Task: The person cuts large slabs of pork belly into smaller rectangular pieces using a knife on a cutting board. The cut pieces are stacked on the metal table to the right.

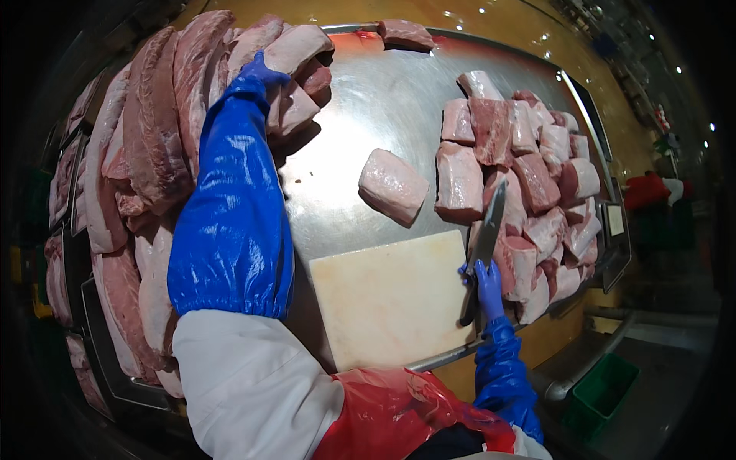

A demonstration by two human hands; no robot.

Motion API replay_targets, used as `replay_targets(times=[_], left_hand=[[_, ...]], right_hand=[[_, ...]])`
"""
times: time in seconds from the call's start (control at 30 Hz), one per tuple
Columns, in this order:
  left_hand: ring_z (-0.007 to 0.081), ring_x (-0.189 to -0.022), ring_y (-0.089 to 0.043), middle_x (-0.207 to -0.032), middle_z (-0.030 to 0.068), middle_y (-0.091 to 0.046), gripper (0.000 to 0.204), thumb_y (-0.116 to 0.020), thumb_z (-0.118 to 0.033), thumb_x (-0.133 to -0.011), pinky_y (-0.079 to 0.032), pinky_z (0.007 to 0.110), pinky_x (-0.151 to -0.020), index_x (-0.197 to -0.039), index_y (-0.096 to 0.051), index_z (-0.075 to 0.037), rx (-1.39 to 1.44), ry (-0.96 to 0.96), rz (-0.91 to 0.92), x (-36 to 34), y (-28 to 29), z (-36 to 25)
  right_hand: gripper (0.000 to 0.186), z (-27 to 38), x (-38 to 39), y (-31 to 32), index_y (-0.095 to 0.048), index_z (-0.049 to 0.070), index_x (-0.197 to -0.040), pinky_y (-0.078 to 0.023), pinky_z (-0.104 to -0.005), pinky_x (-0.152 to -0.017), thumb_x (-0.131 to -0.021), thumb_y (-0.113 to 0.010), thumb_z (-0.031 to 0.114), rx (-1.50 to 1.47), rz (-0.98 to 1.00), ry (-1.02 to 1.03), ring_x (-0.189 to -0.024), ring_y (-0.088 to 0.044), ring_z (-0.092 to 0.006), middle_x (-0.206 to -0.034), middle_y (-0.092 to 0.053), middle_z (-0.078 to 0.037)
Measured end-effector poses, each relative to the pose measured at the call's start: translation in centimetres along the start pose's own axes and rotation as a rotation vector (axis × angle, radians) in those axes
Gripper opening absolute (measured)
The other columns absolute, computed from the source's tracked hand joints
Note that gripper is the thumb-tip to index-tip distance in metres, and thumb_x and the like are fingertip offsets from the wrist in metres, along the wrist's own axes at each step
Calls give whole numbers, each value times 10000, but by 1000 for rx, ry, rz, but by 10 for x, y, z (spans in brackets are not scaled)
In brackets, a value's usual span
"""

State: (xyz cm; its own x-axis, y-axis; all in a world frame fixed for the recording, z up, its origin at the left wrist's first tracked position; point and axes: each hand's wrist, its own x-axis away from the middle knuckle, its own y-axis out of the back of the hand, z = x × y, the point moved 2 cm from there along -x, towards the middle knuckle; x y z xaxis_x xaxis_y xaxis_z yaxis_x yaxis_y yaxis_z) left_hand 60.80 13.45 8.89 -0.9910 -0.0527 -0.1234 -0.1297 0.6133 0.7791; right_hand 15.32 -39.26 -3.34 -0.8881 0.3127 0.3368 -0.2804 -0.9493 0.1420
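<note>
My left hand [264, 71], in a purple glove, reaches to the far left and closes around the near end of a pale pork loin [297, 47]. Some of its fingers are hidden against the meat. Long slabs of pork [157, 115] lie heaped beside that arm. At the right, my right hand [487, 284] grips a knife [487, 230] by its dark handle, with the blade pointing away from me over the cut pork chunks. A white cutting board [391, 295] lies left of the knife. Beyond the board, one pork chunk [393, 186] sits alone on the metal table [345, 161].
Many cut pork chunks [537, 184] are piled along the table's right side. Another piece of pork [405, 34] lies at the far edge. A green bin [602, 395] stands on the floor at lower right. Metal trays [126, 383] of meat flank the left side.
</note>
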Motion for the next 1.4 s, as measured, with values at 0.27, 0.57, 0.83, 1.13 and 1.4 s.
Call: replay_targets(times=[0.27, 0.57, 0.83, 1.13, 1.4], left_hand=[[397, -1293, -503, -1392, 301, -483, 1047, -816, -376, -612, -438, 425, -1065, -1462, -322, -13, 1, 276, 15, 116, -55, -59], [257, -1196, -530, -1299, 120, -525, 788, -707, -178, -716, -414, 374, -1055, -1426, -385, -61, 1209, 291, 420, 412, -50, -81], [397, -1064, -500, -1152, 211, -484, 1042, -806, -399, -545, -393, 524, -888, -1488, -383, -263, -475, -99, 299, 582, -53, -117], [419, -1357, -405, -1461, 306, -394, 1147, -833, -377, -596, -360, 429, -1102, -1529, -251, -49, 224, -94, 271, 487, -92, -101], [428, -1277, -464, -1389, 243, -490, 931, -744, -553, -723, -383, 492, -1068, -1464, -402, -103, 100, -490, 520, 449, -221, -235]], right_hand=[[202, 0, -11, 0, -585, 8, -1068, -530, -294, -611, -1004, -546, 196, -175, 72, 2, -732, -668, -179, -868, -664, -79], [271, 6, -14, -10, -620, 5, -1043, -556, -309, -705, -1013, -524, 256, -181, 223, 27, -813, -686, -186, -928, -699, -102], [239, 16, 23, -22, -459, 60, -997, -470, -314, -426, -1001, -565, 274, -128, 224, -49, -466, -539, -169, -665, -530, -66], [160, 10, 65, -6, -476, 19, -1008, -430, -285, -409, -942, -551, 144, 67, 179, 124, -467, -502, -120, -665, -515, -41], [130, 2, 69, 22, -493, 14, -1038, -455, -285, -461, -949, -523, 104, 6, 16, 235, -497, -517, -121, -687, -528, -47]])
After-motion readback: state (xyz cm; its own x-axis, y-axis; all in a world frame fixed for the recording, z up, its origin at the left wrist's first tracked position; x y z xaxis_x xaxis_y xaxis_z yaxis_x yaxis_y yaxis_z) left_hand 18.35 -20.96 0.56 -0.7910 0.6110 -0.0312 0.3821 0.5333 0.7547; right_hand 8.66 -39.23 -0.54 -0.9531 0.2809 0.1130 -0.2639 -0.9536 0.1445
